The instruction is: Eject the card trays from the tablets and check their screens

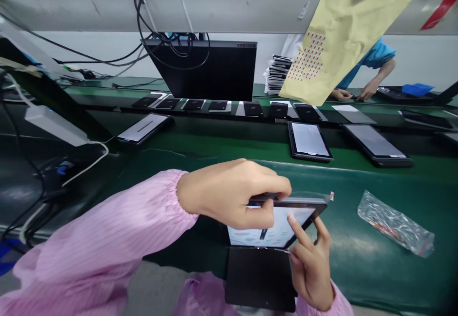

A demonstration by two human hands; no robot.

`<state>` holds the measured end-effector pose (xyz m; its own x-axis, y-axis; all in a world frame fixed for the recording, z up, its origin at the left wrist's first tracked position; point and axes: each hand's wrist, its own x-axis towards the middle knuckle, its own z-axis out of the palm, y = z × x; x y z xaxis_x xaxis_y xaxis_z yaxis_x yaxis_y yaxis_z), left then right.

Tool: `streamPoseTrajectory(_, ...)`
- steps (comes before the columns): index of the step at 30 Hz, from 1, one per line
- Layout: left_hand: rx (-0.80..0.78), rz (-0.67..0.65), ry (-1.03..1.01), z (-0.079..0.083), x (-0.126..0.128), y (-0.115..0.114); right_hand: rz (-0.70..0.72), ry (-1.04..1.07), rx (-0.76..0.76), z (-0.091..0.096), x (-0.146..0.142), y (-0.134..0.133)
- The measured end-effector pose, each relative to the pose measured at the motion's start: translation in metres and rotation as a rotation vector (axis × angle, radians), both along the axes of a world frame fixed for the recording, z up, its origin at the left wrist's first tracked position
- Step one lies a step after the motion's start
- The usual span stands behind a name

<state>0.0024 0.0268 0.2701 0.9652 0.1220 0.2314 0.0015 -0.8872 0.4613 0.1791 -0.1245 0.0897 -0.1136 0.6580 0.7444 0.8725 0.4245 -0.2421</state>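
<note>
A tablet (250,237) with a lit, pale screen is tilted up before me, a black flap (259,278) like a cover lying below its lower edge. My left hand (239,194) is closed on the tablet's top edge, thumb over the front and fingers over the top. At the lower right corner is my right hand (311,263). Its index finger stretches onto the screen, while another finger goes to the right edge. Part of the screen is hidden by my left hand. A small tab of clear film sticks out at the top right corner.
To the right lies a clear plastic bag (395,225). Tablets (310,140) rest on the green line beyond, with several dark boxes or devices on papers behind. A monitor (207,70), cables and a yellow sheet (343,34) hang above. Another person's hands (358,92) work at the far right.
</note>
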Motion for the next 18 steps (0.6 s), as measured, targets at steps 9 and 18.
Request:
streamPoseTrajectory(9,-0.195,-0.136,-0.001,0.0,0.018,0.01,0.066,0.255,0.07,0.03,0.009,-0.017)
streamPoseTrajectory(18,-0.395,0.069,-0.284,-0.021,-0.035,-0.001,0.276,-0.154,-0.093,0.159,0.02,0.027)
